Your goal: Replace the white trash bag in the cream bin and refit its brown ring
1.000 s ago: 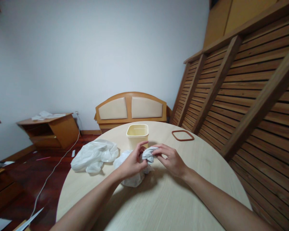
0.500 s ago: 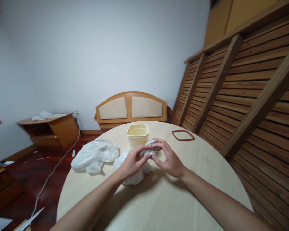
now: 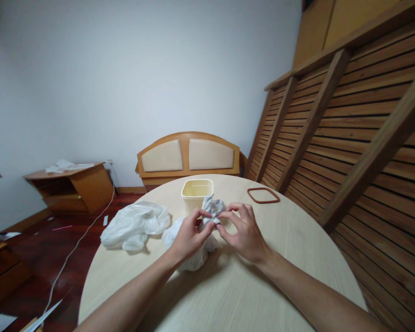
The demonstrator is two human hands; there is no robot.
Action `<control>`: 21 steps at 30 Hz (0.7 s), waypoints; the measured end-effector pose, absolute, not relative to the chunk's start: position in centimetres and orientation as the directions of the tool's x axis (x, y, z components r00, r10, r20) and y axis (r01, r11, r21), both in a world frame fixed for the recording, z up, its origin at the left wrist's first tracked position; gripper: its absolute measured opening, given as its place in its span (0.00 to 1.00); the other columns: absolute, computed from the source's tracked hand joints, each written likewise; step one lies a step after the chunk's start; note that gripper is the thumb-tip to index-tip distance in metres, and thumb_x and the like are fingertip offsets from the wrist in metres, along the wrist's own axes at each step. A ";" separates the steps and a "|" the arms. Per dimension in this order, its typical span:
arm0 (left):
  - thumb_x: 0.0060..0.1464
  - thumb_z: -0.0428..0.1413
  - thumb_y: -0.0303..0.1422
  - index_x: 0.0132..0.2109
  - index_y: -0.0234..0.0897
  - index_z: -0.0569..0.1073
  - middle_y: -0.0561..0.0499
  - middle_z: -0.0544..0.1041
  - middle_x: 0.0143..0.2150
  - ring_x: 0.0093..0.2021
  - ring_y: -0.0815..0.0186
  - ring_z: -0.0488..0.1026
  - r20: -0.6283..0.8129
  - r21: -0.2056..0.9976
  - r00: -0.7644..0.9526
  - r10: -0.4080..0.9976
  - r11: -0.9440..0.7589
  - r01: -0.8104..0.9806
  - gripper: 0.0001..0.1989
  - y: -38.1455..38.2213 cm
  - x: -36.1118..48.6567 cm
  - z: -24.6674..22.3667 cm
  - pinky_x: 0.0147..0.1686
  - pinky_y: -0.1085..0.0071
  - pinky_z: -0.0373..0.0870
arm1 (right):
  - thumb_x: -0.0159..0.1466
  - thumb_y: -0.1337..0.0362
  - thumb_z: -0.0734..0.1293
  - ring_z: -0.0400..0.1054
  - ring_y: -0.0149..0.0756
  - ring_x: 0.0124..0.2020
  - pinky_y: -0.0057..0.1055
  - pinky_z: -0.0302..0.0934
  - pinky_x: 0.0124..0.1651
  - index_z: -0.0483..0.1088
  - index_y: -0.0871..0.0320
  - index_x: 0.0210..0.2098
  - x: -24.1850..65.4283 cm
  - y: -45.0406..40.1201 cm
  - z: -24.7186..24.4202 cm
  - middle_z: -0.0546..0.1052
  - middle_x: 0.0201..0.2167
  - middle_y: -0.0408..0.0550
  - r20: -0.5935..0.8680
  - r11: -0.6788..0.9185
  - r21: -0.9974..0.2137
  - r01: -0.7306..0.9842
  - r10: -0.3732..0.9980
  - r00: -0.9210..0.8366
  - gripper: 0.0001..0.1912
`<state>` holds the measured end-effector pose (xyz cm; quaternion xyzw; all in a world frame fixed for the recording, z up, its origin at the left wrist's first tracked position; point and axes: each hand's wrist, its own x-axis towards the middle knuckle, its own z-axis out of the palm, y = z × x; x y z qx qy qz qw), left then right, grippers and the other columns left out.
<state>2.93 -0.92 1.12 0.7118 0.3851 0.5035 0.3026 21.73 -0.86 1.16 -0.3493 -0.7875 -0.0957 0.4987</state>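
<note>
Left hand (image 3: 190, 235): grip closed, finger and thumb pinching the crumpled bundle (image 3: 212, 208) | right hand (image 3: 246, 233): grip closed, pinching its right side | crumpled bundle: up above the tabletop (image 3: 263, 295), in front of the yellow tub (image 3: 191, 203) | brown ring (image 3: 263, 202): right of the yellow tub.

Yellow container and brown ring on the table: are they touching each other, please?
Apart. The head view plainly shows bare tabletop between the yellow container and the brown ring.
</note>
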 end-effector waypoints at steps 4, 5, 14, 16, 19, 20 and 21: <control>0.58 0.59 0.41 0.38 0.37 0.68 0.53 0.73 0.30 0.29 0.69 0.68 0.488 0.818 0.186 0.853 -0.521 0.245 0.13 -0.8 2.9 0.8 0.29 0.74 0.61 | 0.60 0.66 0.73 0.64 0.47 0.48 0.46 0.63 0.52 0.74 0.56 0.46 21.7 -0.8 1.2 0.73 0.44 0.52 0.816 0.729 -0.249 0.638 0.512 -0.268 0.14; 0.57 0.59 0.41 0.37 0.37 0.68 0.54 0.71 0.29 0.28 0.69 0.67 0.488 0.814 0.183 0.853 -0.521 0.257 0.13 -0.8 3.0 0.8 0.29 0.74 0.60 | 0.59 0.67 0.73 0.64 0.47 0.49 0.46 0.62 0.53 0.74 0.56 0.45 21.7 -0.8 1.1 0.74 0.44 0.51 0.803 0.734 -0.262 0.627 0.526 -0.281 0.14; 0.57 0.57 0.42 0.32 0.38 0.65 0.57 0.66 0.26 0.25 0.71 0.63 0.465 0.835 0.077 0.882 -0.467 0.291 0.14 -1.1 3.3 1.6 0.26 0.75 0.57 | 0.59 0.71 0.70 0.68 0.43 0.43 0.43 0.61 0.48 0.72 0.55 0.36 21.9 -0.3 1.0 0.77 0.40 0.47 0.750 0.828 -0.285 0.484 0.506 -0.425 0.06; 0.56 0.57 0.42 0.31 0.38 0.64 0.57 0.66 0.25 0.24 0.71 0.64 0.441 0.848 0.061 0.895 -0.438 0.297 0.15 -1.1 3.3 1.5 0.25 0.75 0.58 | 0.59 0.71 0.68 0.69 0.43 0.42 0.42 0.61 0.47 0.70 0.55 0.36 21.8 -0.3 0.8 0.78 0.38 0.46 0.739 0.860 -0.281 0.426 0.477 -0.476 0.07; 0.54 0.57 0.41 0.32 0.39 0.63 0.58 0.66 0.25 0.23 0.71 0.64 0.405 0.859 0.074 0.911 -0.407 0.310 0.13 -1.0 3.2 1.5 0.24 0.75 0.57 | 0.59 0.73 0.65 0.69 0.41 0.42 0.39 0.63 0.46 0.68 0.54 0.38 21.6 -0.3 0.6 0.76 0.37 0.46 0.724 0.879 -0.347 0.326 0.472 -0.503 0.10; 0.54 0.57 0.40 0.32 0.39 0.62 0.58 0.66 0.25 0.23 0.71 0.64 0.404 0.857 0.081 0.911 -0.408 0.315 0.13 -1.0 3.2 1.4 0.23 0.76 0.56 | 0.58 0.74 0.64 0.69 0.40 0.41 0.38 0.64 0.45 0.68 0.54 0.38 21.5 -0.3 0.5 0.76 0.37 0.46 0.718 0.867 -0.391 0.309 0.497 -0.487 0.10; 0.54 0.57 0.39 0.33 0.39 0.62 0.58 0.67 0.26 0.23 0.71 0.65 0.411 0.852 0.086 0.907 -0.416 0.318 0.12 -1.0 3.2 1.4 0.24 0.76 0.57 | 0.58 0.74 0.63 0.70 0.39 0.40 0.37 0.64 0.44 0.67 0.54 0.38 21.4 -0.3 0.5 0.75 0.36 0.45 0.707 0.845 -0.441 0.302 0.534 -0.463 0.10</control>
